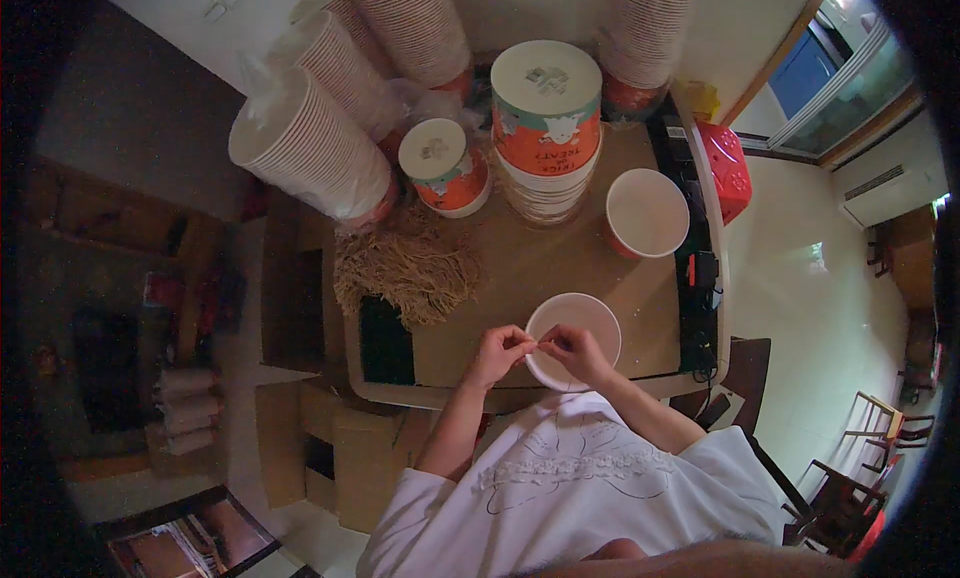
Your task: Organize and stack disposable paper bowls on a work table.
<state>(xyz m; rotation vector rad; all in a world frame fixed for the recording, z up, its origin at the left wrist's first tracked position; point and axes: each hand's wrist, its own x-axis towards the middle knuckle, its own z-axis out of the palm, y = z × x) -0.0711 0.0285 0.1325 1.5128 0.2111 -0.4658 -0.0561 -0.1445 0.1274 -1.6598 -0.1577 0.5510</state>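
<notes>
Close to the table's near edge stands an open paper bucket (588, 311) with a white inside. Over its left rim, my left hand (500, 355) is closed in a pinch. My right hand (577, 354) pinches too, above the bucket's opening, its fingertips almost meeting the left ones. Whatever lies between the fingers is too small to make out. A heap of tan paper cords (412, 266) lies on the table beyond my left hand. Farther right, a second open bucket (648, 214) stands upright, white inside and orange outside.
Upside-down orange and green printed buckets form a tall stack (547, 128) and a smaller one (444, 168) at the back. Plastic-wrapped bucket stacks (312, 143) line the back left. Cables (706, 353) and a power adapter (703, 270) run along the right edge. Cardboard boxes (365, 468) stand below left.
</notes>
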